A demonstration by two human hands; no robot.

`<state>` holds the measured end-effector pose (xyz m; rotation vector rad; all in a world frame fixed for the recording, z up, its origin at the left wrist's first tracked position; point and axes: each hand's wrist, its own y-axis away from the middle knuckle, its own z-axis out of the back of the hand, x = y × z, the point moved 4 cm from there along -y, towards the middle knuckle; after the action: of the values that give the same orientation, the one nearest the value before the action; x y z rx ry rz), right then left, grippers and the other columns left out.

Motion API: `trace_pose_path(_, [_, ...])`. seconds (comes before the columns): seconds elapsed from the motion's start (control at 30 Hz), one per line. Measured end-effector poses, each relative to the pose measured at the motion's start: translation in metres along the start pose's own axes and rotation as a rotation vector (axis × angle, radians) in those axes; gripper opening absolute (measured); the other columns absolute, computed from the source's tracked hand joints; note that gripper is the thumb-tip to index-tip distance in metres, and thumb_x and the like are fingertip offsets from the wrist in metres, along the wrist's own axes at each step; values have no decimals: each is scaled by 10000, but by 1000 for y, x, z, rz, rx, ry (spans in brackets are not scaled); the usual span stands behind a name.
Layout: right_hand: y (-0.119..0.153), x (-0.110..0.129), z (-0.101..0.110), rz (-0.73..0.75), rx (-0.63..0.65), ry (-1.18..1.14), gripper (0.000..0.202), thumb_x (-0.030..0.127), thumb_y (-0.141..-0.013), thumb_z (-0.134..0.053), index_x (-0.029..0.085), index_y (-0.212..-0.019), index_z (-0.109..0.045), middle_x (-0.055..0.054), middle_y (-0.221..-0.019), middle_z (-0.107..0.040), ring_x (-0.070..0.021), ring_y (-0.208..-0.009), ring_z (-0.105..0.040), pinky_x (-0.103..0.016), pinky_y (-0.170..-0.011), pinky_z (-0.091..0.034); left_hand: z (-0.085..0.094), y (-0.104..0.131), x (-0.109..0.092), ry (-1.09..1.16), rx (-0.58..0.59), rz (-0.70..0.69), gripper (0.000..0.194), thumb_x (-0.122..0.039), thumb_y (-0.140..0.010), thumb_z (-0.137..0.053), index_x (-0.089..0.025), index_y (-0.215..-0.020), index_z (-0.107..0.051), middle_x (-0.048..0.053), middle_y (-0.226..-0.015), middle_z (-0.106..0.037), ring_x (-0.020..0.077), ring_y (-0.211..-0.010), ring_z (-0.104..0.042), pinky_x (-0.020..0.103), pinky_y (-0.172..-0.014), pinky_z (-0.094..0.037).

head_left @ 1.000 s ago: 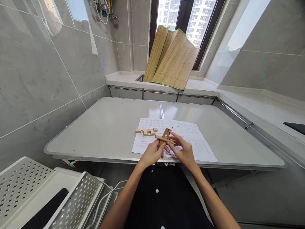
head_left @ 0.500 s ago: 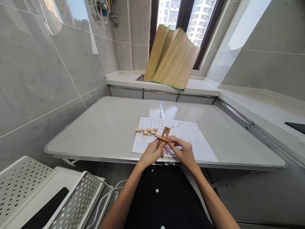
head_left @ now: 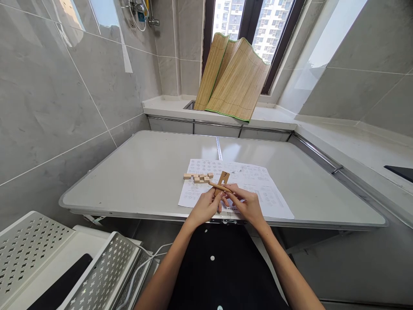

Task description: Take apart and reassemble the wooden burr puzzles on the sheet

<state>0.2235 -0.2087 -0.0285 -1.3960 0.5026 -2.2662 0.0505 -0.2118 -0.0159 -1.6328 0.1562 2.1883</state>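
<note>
Both of my hands are close together over the near edge of the printed sheet [head_left: 274,198]. My left hand [head_left: 205,206] is closed on a flat notched wooden piece [head_left: 224,175] that stands up from the fingers and bears a dark mark like a 3 or an E. My right hand [head_left: 248,204] pinches a second wooden piece [head_left: 219,186], seen almost edge-on, which crosses in front of the notched one. Whether the two pieces interlock, I cannot tell. Several small wooden blocks [head_left: 201,179] lie left of them, partly on the sheet.
The sheet lies on a white folding table [head_left: 129,181] with a centre seam. Behind it, a bamboo mat [head_left: 238,82] leans on the ledge by the window. White perforated racks [head_left: 106,262] with a cable [head_left: 142,262] stand at lower left. A dark object [head_left: 400,172] rests on the right ledge.
Almost nothing differs. Both hands keep hold of the wooden pieces in nearly the same pose, and the view has shifted very slightly.
</note>
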Motion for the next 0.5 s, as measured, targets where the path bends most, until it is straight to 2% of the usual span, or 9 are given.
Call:
trace_pose_path(0.13, [0,0,1,29,5,-15,298,365,-1040,-596,293,-1275,-764,-36,-1178,-796,-211,-823,-783,-319,-708,-652,0,0,1,-1,5,17,394,-528,-1061,-460,-182,-966,-622,26,-745,-732,167,-613,-639,271,-626,-474])
trace_pose_path(0.27, [-1,2,0,24,11,-9,300,396,-1037,-590,291,-1259,-762,-43,-1155,-794,-217,-776,-781,-317,-641,-635,0,0,3,11,7,8,386,-521,-1063,-459,-182,-978,-623,28,-753,-736,167,-618,-642,270,-626,-478])
trace_pose_path(0.37, [-2,4,-1,10,19,-11,305,419,-1037,-583,292,-1249,-762,-51,-1152,-794,-230,-808,-783,-331,-657,-638,0,0,4,32,3,-2,387,-524,-1066,-442,-184,-1003,-617,38,-794,-752,162,-610,-644,273,-632,-490])
trace_pose_path(0.5, [-3,-1,1,-24,-57,50,309,423,-1008,-624,249,-1238,-735,-83,-1104,-798,-266,-918,-768,-366,-717,-631,2,-2,8,116,-79,-1,389,-523,-1068,-423,-179,-1074,-605,46,-843,-753,137,-559,-610,274,-622,-499])
